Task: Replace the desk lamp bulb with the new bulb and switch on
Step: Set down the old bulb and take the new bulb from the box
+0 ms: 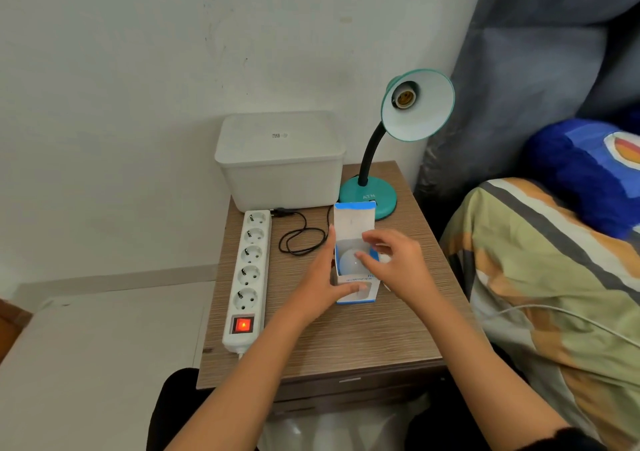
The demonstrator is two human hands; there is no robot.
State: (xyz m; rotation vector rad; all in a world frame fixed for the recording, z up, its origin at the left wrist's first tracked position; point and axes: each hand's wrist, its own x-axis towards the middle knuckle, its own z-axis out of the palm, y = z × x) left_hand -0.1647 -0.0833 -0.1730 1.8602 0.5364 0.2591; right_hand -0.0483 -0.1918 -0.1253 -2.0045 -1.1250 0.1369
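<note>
A teal desk lamp (369, 196) stands at the back of the wooden bedside table (346, 340). Its shade (427, 111) faces me and the socket (404, 98) inside is empty. In front of the lamp stands a white and blue bulb box (353, 224) with its top flap up. A white bulb (348, 260) sits inside the open box. My left hand (320, 277) grips the box from the left side, thumb across its front. My right hand (394, 260) is at the box opening, fingertips touching the bulb.
A white power strip (247, 277) with a lit red switch (242, 325) lies along the table's left edge. The lamp's black cord (301, 239) coils beside it. A white lidded bin (280, 160) stands behind. A bed with a patterned cover (554, 277) is on the right.
</note>
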